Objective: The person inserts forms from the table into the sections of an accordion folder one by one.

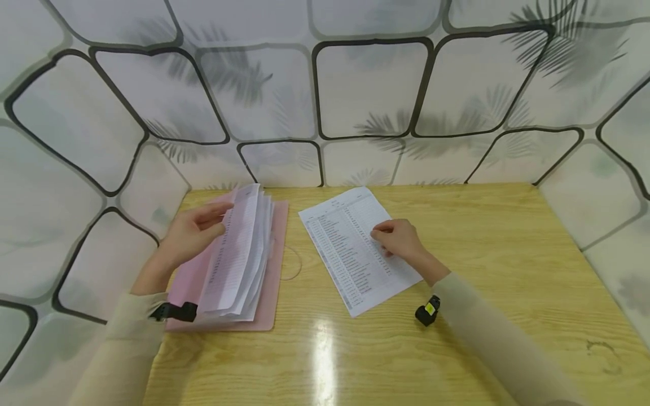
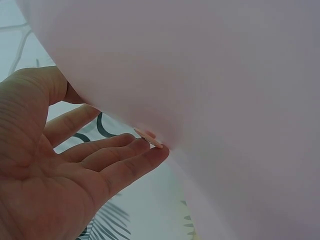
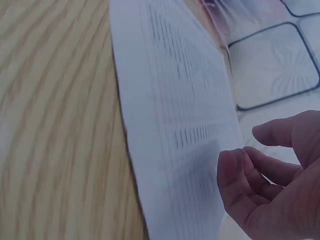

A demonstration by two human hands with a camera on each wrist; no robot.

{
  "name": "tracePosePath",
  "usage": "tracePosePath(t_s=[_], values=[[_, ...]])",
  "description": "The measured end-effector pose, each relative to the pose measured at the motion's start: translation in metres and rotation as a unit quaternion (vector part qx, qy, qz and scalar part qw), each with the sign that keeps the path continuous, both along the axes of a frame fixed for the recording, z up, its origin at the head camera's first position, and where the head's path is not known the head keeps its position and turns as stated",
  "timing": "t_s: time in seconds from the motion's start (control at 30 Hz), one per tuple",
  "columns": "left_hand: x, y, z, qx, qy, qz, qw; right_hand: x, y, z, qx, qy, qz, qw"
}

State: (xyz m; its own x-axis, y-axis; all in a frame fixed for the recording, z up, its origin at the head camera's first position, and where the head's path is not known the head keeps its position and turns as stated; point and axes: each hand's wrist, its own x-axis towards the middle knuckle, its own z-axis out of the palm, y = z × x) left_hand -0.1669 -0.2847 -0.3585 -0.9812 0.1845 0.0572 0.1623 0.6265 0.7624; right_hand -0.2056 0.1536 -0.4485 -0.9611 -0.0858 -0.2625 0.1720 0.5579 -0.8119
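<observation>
A pink folder point(image 1: 280, 265) lies on the left of the table, several loose pages point(image 1: 259, 270) standing fanned inside it. My left hand point(image 1: 195, 234) pinches the edge of its translucent pink cover point(image 2: 200, 75), which is raised over the pages. In the left wrist view, the other fingertips touch a small pink tab point(image 2: 150, 139) on that cover; the thumb tip is hidden. A printed sheet with a table of rows point(image 1: 345, 248) lies flat and slanted at the middle. Over its right part is my right hand point(image 1: 401, 239), fingers bent loosely, thumb apart, holding nothing.
The wooden table point(image 1: 482, 237) meets a patterned cloth wall point(image 1: 370, 90) behind and at both sides. A thin curved line point(image 1: 299, 265) shows on the wood beside the folder, and a ring mark point(image 1: 606, 358) at the right. Black cameras point(image 1: 428, 311) sit on both wrists.
</observation>
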Motion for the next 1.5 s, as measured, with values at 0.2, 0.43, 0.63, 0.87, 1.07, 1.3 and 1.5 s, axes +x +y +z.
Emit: tracePosePath(t_s=[0.2,0.43,0.63,0.87,1.07,1.3,1.5], values=[[0.0,0.0,-0.002,0.006,-0.007,0.006,0.9999,-0.002,0.029,0.001,0.042,0.02,-0.015,0.9988],[0.0,0.0,-0.002,0.004,-0.005,0.006,1.0,0.001,0.051,0.001,0.081,0.048,-0.024,0.9952],[0.0,0.0,-0.002,-0.005,0.003,0.005,1.0,0.003,0.058,-0.007,0.124,0.075,-0.019,0.9893],[0.0,0.0,-0.002,0.002,0.009,-0.001,1.0,0.003,0.058,-0.016,0.156,0.071,-0.017,0.9851],[0.0,0.001,-0.003,0.013,0.016,-0.007,0.9998,0.004,0.053,-0.012,0.207,0.054,-0.015,0.9767],[0.0,0.001,-0.002,0.003,0.006,0.0,1.0,0.004,0.047,-0.003,0.215,0.034,-0.017,0.976],[0.0,0.002,-0.001,-0.002,-0.001,0.001,1.0,0.003,0.044,-0.002,0.211,0.035,-0.015,0.9768]])
